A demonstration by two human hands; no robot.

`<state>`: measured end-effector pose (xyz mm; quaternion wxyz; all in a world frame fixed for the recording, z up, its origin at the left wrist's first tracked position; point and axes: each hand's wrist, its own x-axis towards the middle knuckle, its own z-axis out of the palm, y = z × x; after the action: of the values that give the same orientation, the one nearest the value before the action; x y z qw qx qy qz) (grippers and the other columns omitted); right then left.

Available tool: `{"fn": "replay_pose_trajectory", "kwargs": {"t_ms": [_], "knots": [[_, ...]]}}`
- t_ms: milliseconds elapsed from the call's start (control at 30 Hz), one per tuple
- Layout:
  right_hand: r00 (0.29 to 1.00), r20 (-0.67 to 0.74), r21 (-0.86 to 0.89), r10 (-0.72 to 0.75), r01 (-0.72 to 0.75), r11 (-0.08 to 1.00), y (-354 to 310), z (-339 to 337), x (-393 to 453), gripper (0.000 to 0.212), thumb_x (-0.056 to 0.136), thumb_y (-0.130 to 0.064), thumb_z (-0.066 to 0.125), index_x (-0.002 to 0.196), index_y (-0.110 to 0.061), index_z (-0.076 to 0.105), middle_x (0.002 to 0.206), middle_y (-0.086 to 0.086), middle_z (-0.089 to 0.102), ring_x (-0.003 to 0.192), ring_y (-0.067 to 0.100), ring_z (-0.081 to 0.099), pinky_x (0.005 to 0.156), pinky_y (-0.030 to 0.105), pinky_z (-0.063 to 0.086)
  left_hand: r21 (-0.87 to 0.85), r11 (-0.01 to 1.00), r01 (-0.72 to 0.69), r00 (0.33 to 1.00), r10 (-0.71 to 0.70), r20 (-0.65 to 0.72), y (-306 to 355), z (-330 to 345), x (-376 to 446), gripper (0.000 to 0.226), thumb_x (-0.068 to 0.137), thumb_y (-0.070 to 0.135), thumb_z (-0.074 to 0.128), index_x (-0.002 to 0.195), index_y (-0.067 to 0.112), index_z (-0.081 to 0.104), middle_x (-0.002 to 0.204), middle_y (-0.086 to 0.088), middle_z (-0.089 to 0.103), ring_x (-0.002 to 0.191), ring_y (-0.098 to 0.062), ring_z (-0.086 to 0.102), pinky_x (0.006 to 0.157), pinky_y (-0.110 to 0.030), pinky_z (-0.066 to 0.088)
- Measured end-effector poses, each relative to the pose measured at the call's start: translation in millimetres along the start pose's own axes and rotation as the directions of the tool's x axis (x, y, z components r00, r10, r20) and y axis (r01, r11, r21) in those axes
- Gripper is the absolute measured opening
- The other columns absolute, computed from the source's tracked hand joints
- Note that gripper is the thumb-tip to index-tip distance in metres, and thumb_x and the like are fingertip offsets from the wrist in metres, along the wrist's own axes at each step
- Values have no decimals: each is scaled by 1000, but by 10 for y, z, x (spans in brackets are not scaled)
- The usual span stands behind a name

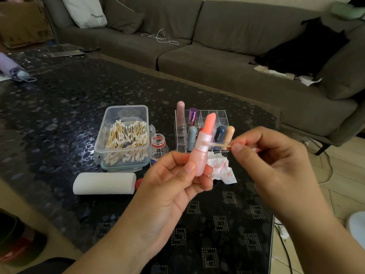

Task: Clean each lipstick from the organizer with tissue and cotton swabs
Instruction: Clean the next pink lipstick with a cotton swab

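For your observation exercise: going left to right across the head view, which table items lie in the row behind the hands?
White tissue roll → clear plastic box of cotton swabs → small clear open bottle → clear acrylic lipstick organizer.

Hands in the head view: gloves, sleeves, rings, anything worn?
Nothing worn shows. The left hand and right hand are bare: no gloves, rings or bracelets, and no watch visible on either wrist. Both forearms are bare to the bottom edge of the frame, with no sleeve in view. Fingernails are short and look unpainted. No markings show on either hand.
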<state>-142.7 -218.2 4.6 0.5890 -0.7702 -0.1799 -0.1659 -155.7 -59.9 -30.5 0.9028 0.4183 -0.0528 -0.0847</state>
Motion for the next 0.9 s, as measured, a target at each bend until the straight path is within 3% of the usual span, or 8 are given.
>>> {"fn": "replay_pose_trajectory", "kwargs": {"t_ms": [167,233,333,467,667,900], "knots": [[1000,-11,-1,-5,5,1000,-9,-2,-3,8,80,-18,62,74,-19,66,55,4,42,50,2,38,48,8,32,-39,999,1,998,2,68,-12,-40,-1,5,72,15,76,76,14,73,76,-14,68,64,-18,65,65,-26,55],[1000,-1,0,3,-3,1000,-11,-9,-6,8,80,-18,61,74,-18,66,56,8,44,50,3,38,48,9,32,-40,999,12,999,-10,42,-32,-58,1,9,74,13,64,72,15,73,74,-13,67,62,-17,63,63,-26,55],[1000,15,10,8,-8,1000,-1,7,-14,7,78,-15,62,71,-16,65,55,2,46,51,3,39,49,10,34,-36,999,14,997,-11,83,-41,-69,8,4,77,17,69,76,15,72,75,-12,66,63,-16,62,66,-26,54],[999,-32,-9,-5,4,1000,-9,-13,-5,10,81,-18,61,72,-17,66,56,4,44,51,3,39,49,9,33,-132,988,82,984,-59,168,-80,-147,34,27,71,23,79,90,7,67,80,-15,64,66,-19,61,69,-29,53],[1000,-5,32,-1,1,999,-2,3,-19,10,78,-14,62,69,-16,64,54,-7,44,50,1,37,49,9,32,-266,945,191,960,-123,252,-112,-168,56,34,76,16,75,103,-2,63,78,-14,61,63,-18,58,66,-31,52],[999,30,6,25,-25,1000,14,11,-6,7,78,-15,62,72,-15,65,60,11,50,55,5,40,52,12,35,-347,881,322,919,-203,339,-85,-180,95,25,89,14,63,108,-2,64,79,-11,58,63,-15,55,66,-30,50]]}}
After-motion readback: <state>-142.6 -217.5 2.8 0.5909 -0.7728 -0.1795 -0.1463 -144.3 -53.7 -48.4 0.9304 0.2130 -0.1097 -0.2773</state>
